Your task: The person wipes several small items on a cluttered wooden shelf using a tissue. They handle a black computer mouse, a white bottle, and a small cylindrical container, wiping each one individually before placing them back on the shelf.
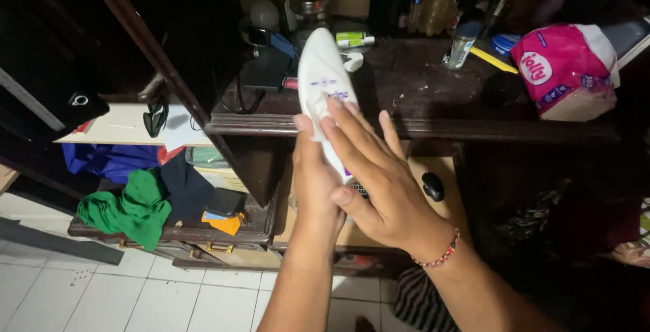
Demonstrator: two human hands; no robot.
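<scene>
A white oval bottle [325, 74] with purple print is held upright in front of a dark wooden shelf [433, 95]. My left hand [313, 179] grips the bottle's lower part from behind. My right hand [379, 183], with a red bead bracelet at the wrist, lies over the left one, its fingertips touching the bottle's lower front. The bottom of the bottle is hidden by both hands.
A pink tissue pack [565, 68] lies at the shelf's right end, with small bottles, tubes and a yellow pencil [494, 59] behind. A black mouse [432, 185] sits on the lower board. Green cloth [132, 206] and blue cloth lie left, above a white tiled floor [135, 291].
</scene>
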